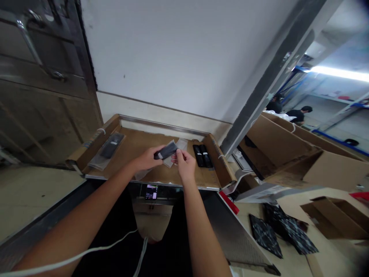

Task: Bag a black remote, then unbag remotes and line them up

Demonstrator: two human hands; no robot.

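Above the cardboard-lined table my left hand [150,158] grips a dark flat item in a clear plastic bag [167,150], with a small white label on it. My right hand [185,163] pinches the bag's right end between thumb and fingers. Beneath the hands lie clear plastic bags [142,174], partly hidden by them. To the right rest two black flat items [202,156] side by side, each with a white label. On the left side lies another dark item in a clear bag [111,146].
Cardboard edging [220,163] walls the table's sides. A phone with a lit screen [151,192] sits below its front edge. Large open cartons [288,146] stand to the right, and black patterned packs [285,227] lie on the floor. Two people [296,114] are far off. A white cable [86,252] crosses my left arm.
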